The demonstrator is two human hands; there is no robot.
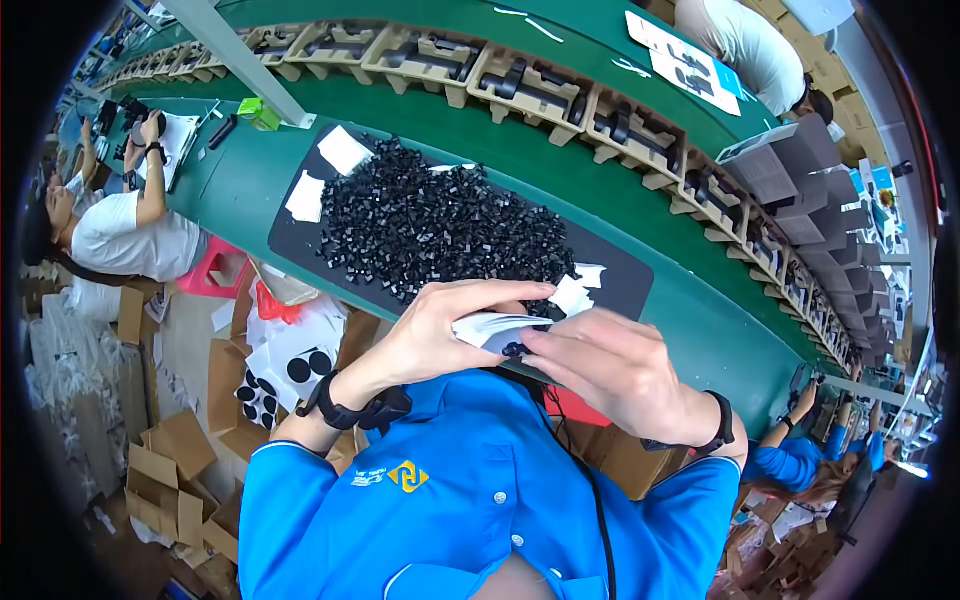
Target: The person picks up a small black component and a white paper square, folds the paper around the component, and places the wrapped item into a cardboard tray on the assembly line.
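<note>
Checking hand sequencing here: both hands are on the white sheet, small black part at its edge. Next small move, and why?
Probably press the small black part onto the white sheet: the left hand holds the sheet from above while the right hand pinches the part at its lower edge.

Beyond the hands, a line of cardboard trays [520, 85] holding black parts ran along the green conveyor belt [560, 165]. Up and left of them a green box [258, 113] sat by a metal post [235, 58]. Flattened cartons [175, 470] littered the floor, lower left.
</note>
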